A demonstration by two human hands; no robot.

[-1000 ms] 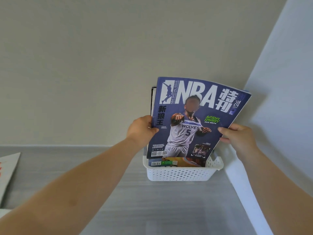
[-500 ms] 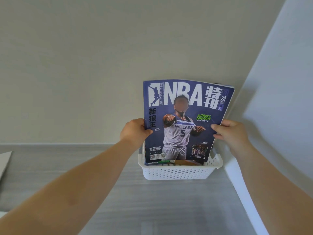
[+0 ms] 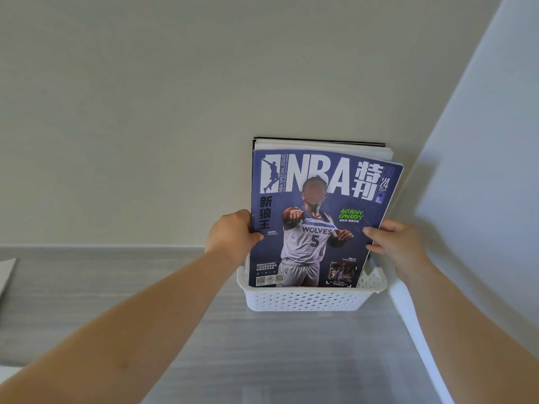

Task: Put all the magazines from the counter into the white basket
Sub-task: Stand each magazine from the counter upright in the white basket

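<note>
A blue basketball magazine stands upright in the white perforated basket, its lower edge inside the rim. My left hand grips its left edge, thumb on the cover. My right hand pinches its right edge. Behind it, more magazines stand in the basket against the wall, only their top edges showing.
The basket sits on a grey counter in the corner, with a beige wall behind and a white side wall close on the right. A corner of another magazine or paper lies at the counter's far left edge.
The blue magazine has gone lower into the basket and stands straighter. The green-labelled magazine seen at the front of the basket is now hidden behind it. Both hands kept their hold.
</note>
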